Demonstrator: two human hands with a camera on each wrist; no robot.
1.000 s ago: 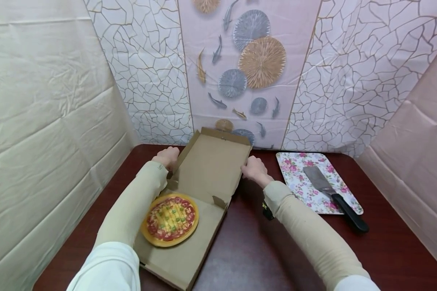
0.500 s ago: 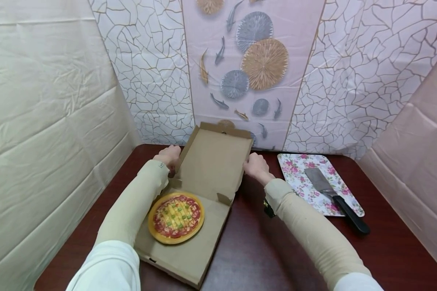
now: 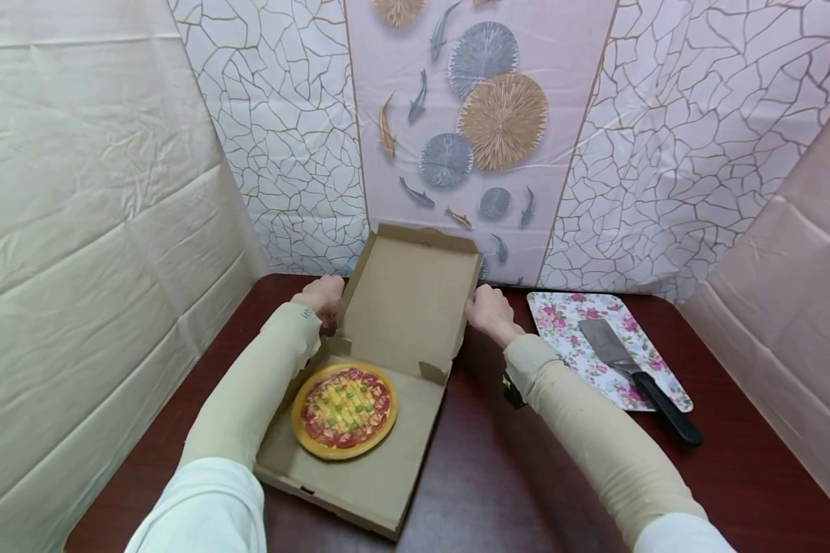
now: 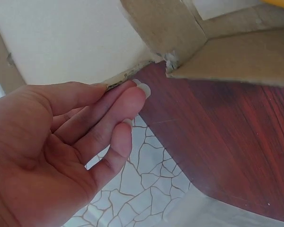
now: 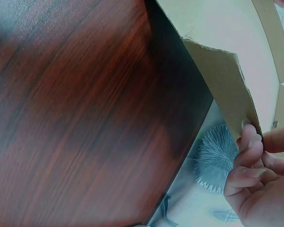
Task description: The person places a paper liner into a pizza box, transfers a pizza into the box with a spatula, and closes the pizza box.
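Note:
An open cardboard pizza box lies on the table, its lid tilted up toward the back wall. Inside the base sits a round pizza with a yellow crust, red slices and green bits. At the lid's left edge, my left hand pinches the cardboard; the left wrist view shows thumb and fingertips on the rim. My right hand grips the opposite side flap of the lid, thumb on one face and fingers on the other in the right wrist view.
To the right, a floral-patterned board lies on the dark red wooden table. Across it rests a spatula with a wide metal blade and black handle, which reaches past the board's edge. Fabric-covered walls enclose the back and sides.
The box with the pizza has shifted right and slightly away from me. Its lid stands a little higher, and the right hand has moved slightly up and right.

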